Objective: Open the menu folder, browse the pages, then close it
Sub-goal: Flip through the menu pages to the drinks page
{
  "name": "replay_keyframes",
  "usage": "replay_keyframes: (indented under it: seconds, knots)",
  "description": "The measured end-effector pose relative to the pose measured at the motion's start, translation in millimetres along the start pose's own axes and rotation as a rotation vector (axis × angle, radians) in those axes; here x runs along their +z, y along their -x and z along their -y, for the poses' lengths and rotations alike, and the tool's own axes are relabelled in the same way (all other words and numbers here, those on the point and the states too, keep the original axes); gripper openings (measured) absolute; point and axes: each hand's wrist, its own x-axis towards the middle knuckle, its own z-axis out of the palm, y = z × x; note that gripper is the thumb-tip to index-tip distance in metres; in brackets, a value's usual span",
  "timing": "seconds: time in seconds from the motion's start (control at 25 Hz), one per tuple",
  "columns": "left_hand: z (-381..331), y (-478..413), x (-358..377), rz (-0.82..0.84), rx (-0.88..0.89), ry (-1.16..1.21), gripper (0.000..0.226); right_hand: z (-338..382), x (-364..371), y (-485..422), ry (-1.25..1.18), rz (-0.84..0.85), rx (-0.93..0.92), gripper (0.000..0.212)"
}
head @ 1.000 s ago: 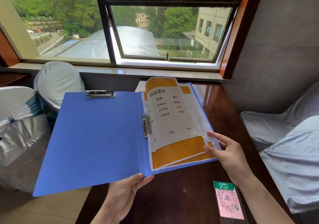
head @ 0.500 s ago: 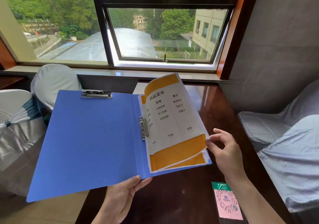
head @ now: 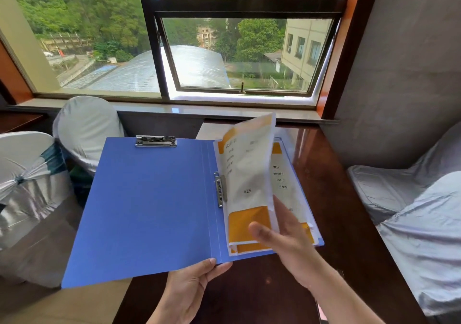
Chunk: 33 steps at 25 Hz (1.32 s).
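A blue menu folder (head: 149, 199) lies open in front of me, its left cover bare with a metal clip at the top edge. White and orange menu pages sit on its right side, held at the spine by a metal clamp (head: 220, 190). My left hand (head: 189, 291) grips the folder's bottom edge near the spine. My right hand (head: 287, 239) pinches the lower right edge of the top menu page (head: 247, 171), which stands lifted and curled toward the spine. The page beneath (head: 284, 181) shows printed text.
The folder hovers over the left part of a dark glossy wooden table (head: 336, 211) under a window. Two white covered chairs (head: 84, 129) stand at the left. Grey covered seating (head: 411, 211) lines the right. A pink card's corner peeks out by my right forearm.
My right hand has taken the top page by its lower right edge and swung it up and leftward, uncovering the page underneath. The left hand keeps holding the folder.
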Motion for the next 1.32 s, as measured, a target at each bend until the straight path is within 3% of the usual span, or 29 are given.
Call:
replay_keyframes:
  seconds: [0.2, 0.32, 0.48, 0.64, 0.8, 1.12, 1.32]
  knots:
    - [1.3, 5.0, 10.0, 0.171, 0.082, -0.064, 0.054, -10.3, 28.9, -7.3, 0.560, 0.288, 0.017, 0.076]
    - [4.5, 2.8, 7.1, 0.157, 0.046, 0.009, 0.059, -21.0, 36.4, -10.4, 0.724, 0.298, 0.030, 0.069]
    - [5.5, -2.1, -0.5, 0.103, 0.004, 0.056, 0.065, -32.9, 21.7, 0.6, 0.733, 0.059, 0.059, 0.057]
    - [-0.5, -4.2, -3.3, 0.044, 0.044, 0.073, 0.064, -39.9, -9.2, 28.4, 1.029, -0.260, 0.124, 0.064]
    - [-1.3, -6.4, -0.3, 0.064, 0.060, 0.104, 0.059, -39.4, -21.5, 45.9, 1.247, -0.313, 0.173, 0.070]
    - [1.2, -5.6, 11.7, 0.080, 0.041, 0.130, 0.056, -56.4, -15.9, 40.4, 1.147, -0.234, 0.276, 0.085]
    - [0.4, -3.2, 11.1, 0.087, 0.036, 0.095, 0.053, -59.7, -4.2, 32.1, 0.946, -0.292, 0.207, 0.092]
